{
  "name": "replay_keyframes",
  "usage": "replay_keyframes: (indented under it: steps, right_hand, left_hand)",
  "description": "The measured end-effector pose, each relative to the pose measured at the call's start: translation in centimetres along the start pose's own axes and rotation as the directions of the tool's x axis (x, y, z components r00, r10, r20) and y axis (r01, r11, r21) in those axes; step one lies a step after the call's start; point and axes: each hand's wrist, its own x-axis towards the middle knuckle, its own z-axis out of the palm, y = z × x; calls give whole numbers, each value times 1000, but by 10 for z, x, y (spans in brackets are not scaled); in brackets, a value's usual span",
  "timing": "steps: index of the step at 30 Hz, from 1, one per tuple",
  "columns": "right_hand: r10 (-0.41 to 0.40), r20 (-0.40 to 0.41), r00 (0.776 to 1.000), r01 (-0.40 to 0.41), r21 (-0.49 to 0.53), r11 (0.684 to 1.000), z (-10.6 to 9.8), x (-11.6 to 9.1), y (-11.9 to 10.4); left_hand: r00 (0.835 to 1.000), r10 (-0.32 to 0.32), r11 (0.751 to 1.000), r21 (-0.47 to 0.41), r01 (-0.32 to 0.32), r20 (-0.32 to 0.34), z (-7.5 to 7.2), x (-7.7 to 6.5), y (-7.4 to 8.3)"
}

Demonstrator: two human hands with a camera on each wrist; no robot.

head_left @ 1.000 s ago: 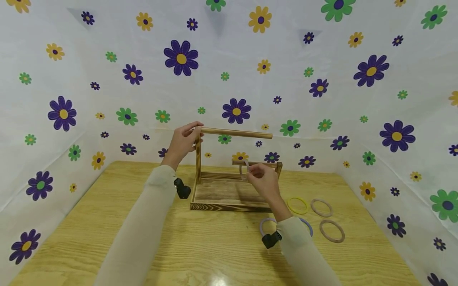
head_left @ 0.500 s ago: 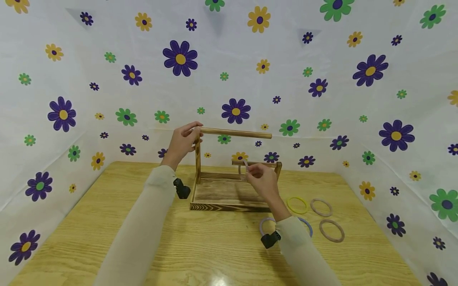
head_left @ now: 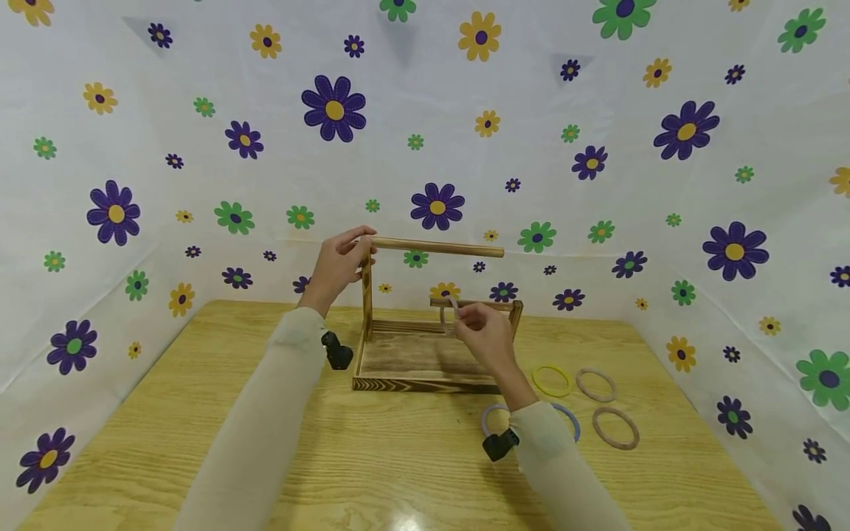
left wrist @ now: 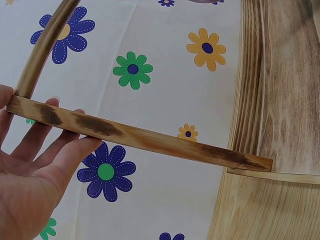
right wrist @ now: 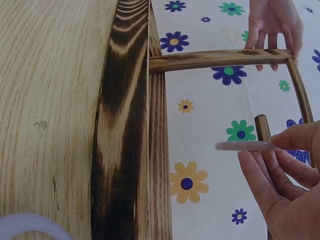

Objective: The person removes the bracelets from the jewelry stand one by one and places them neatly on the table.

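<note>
A wooden display stand [head_left: 425, 385] has a tray base, a tall left post with a long upper bar [head_left: 438, 246], and a shorter right post with a lower bar [head_left: 438, 302]. My left hand [head_left: 337, 267] grips the top of the left post [left wrist: 140, 134], its fingers passing behind the wood in the left wrist view. My right hand [head_left: 488, 335] pinches a pale bangle [right wrist: 242, 146] between thumb and fingers. In the head view the bangle hangs around the lower bar near its free left end; the right wrist view shows it edge-on.
Several bangles lie on the wooden table [head_left: 385, 457] at the right: a yellow bangle [head_left: 551, 396], a pale bangle [head_left: 614, 399], a brownish bangle [head_left: 616, 448], a blue one [head_left: 576, 424] and a lilac one [head_left: 485, 422], the last two partly behind the right forearm. Flowered cloth surrounds the table.
The right hand and the bangle have shifted very slightly left along the lower bar. The left hand keeps its grip on the post.
</note>
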Motion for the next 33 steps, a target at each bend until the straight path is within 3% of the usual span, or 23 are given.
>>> replay_keyframes:
  steps: [12, 33]
  right_hand:
    - [-32, 8, 999, 32, 23, 999, 1, 1, 0]
    - [-12, 9, 1000, 12, 3, 1000, 11, 1, -2]
  left_hand:
    - [1000, 3, 1000, -6, -3, -12, 0, -2, 1]
    - [1000, 4, 1000, -2, -4, 0, 0, 1, -1]
